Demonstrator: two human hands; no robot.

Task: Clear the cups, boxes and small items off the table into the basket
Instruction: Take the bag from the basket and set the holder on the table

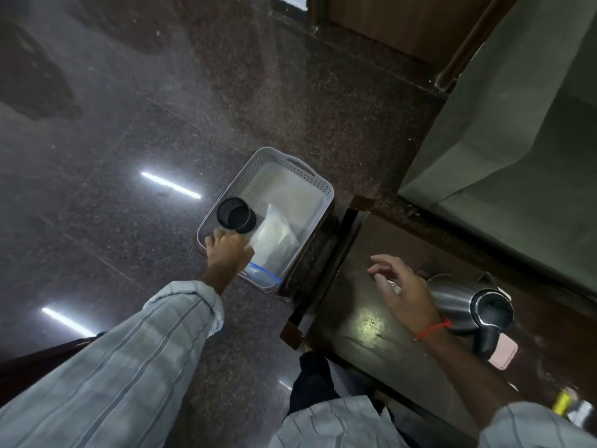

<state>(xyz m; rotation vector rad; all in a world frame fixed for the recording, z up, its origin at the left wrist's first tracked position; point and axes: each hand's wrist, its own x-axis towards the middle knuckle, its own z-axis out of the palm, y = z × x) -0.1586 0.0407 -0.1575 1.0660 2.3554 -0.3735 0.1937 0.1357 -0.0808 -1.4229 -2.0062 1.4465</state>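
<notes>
Head view: my left hand grasps a clear zip bag inside the basket; my right hand hovers released above the tabletop, kettle beside it.

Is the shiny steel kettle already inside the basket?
No, the shiny steel kettle stands on the dark wooden table, apart from the white perforated plastic basket on the floor.

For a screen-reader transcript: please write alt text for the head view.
A person's left hand reaches into a white basket on the floor, beside a black cup and a clear bag. Their open right hand hovers over a dark table beside a steel kettle.
</notes>
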